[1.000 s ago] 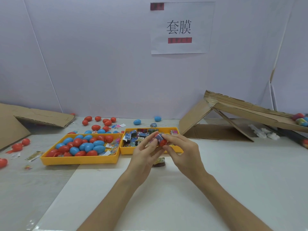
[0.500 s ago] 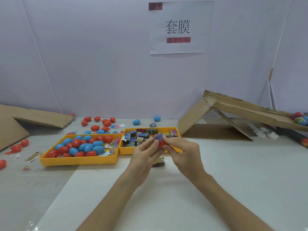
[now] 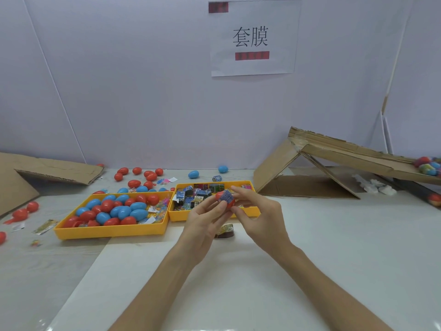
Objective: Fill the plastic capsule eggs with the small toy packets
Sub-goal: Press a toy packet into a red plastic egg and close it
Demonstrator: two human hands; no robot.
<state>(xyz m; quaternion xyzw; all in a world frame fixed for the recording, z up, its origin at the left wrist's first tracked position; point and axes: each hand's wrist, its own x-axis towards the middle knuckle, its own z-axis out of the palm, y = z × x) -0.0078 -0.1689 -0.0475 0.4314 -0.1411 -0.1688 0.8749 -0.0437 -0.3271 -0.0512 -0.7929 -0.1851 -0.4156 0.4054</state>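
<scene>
- Head view: my left hand (image 3: 205, 218) and right hand (image 3: 260, 216) meet above the worktop (image 3: 334, 235). The fingertips of both are curled round one red capsule egg (image 3: 219, 195), with a blue toy packet (image 3: 227, 196) pressed at it. I cannot tell if it is fully in.
- Done, I judge: a few coloured eggs (image 3: 426, 166) lie on the cardboard ramp (image 3: 353, 156), far right.
- Left: the yellow egg tray (image 3: 109, 231) is heaped with red and blue eggs, and the packet tray (image 3: 177, 215) is well stocked.

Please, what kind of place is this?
Likely a hand-packing workstation: one yellow tray of red and blue capsule eggs, another tray of toy packets, a cardboard ramp, a paper sign.
</scene>
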